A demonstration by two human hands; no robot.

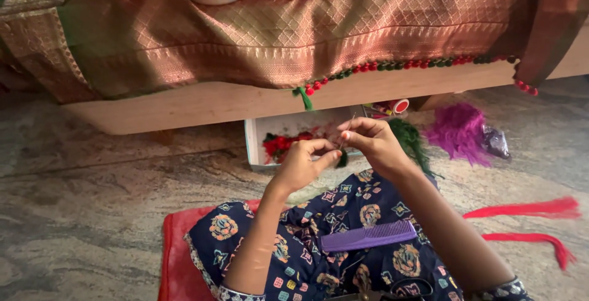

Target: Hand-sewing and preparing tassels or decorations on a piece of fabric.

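Over speckled stone floor (92, 215), left hand (302, 165) and right hand (373, 144) both pinched on thin needle (347, 130) and dark green thread tuft (342, 158); open floor leftward, wooden counter (202, 104) edge ahead.

A mottled stone floor (92, 215) fills the frame. On it lie a red mat (175, 258) lower left, a white box (257, 144) at centre, purple fluff (459, 130) and 2 red tassels (527, 209) right.

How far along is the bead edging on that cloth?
A run of red and green beads already lines the cloth's hem from the green tassel rightward. In hand: the right hand pinches a needle, the left hand a small dark piece. Left: the hem left of the tassel is bare.
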